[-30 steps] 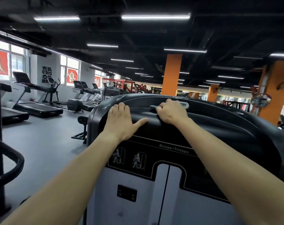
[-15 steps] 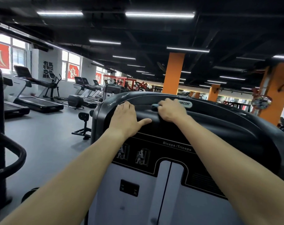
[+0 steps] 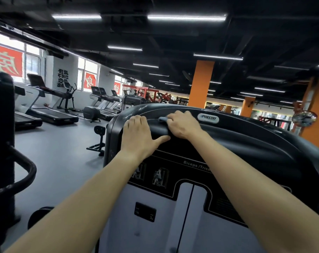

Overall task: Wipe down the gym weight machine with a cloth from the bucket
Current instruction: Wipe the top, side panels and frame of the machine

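Note:
The weight machine is a black-topped tower with a white front panel, marked Biceps/Triceps. My left hand rests flat on the rounded black top near its left corner, thumb spread to the right. My right hand is curled round a small grey-blue cloth on the top ridge; only a bit of cloth pokes out at the fingers. The two hands almost touch at the left thumb. No bucket is in view.
A black machine frame with a curved bar stands close on the left. Treadmills line the far left wall under windows. A small black stand sits on the grey floor. Orange pillars rise behind the machine.
Both hands keep their place on the machine's top while my view has moved left and closer. The right hand has slid slightly left, showing more of the logo plate.

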A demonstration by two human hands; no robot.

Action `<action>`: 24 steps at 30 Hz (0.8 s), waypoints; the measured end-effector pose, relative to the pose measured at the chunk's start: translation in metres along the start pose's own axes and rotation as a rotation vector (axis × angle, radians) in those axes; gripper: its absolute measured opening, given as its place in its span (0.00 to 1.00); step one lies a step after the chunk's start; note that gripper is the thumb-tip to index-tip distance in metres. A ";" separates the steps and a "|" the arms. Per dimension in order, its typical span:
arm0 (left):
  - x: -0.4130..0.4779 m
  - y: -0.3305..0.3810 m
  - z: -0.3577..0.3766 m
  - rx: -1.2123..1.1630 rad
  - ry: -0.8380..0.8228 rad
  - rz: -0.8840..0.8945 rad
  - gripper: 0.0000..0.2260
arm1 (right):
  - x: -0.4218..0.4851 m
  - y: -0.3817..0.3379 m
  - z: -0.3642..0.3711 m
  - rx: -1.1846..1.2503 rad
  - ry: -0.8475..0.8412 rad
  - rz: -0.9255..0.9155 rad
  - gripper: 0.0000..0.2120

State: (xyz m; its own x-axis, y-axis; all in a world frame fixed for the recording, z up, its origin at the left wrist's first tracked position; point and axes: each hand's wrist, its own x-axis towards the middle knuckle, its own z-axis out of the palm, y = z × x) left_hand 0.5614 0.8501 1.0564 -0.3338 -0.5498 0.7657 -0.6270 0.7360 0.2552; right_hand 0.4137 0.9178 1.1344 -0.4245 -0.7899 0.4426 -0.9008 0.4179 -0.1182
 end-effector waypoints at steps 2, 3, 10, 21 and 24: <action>-0.002 -0.003 0.000 0.031 -0.008 0.013 0.47 | 0.000 0.000 0.003 -0.086 0.051 0.092 0.22; -0.003 -0.005 0.000 0.019 -0.021 0.022 0.46 | -0.002 -0.007 0.007 -0.151 0.075 0.106 0.21; -0.003 0.000 -0.014 -0.139 -0.136 0.008 0.28 | -0.012 -0.037 0.022 -0.149 0.198 -0.122 0.18; -0.004 0.099 -0.003 -0.280 -0.073 0.112 0.12 | -0.031 0.081 -0.035 -0.115 -0.023 0.155 0.27; -0.002 0.125 0.003 -0.292 -0.114 0.162 0.11 | -0.054 0.108 -0.049 -0.218 0.021 0.163 0.31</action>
State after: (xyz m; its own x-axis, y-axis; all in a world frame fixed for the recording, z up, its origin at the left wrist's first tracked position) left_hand 0.4816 0.9423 1.0845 -0.4994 -0.4452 0.7432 -0.3370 0.8901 0.3067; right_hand 0.3436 1.0279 1.1408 -0.5579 -0.6959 0.4521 -0.7791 0.6269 0.0036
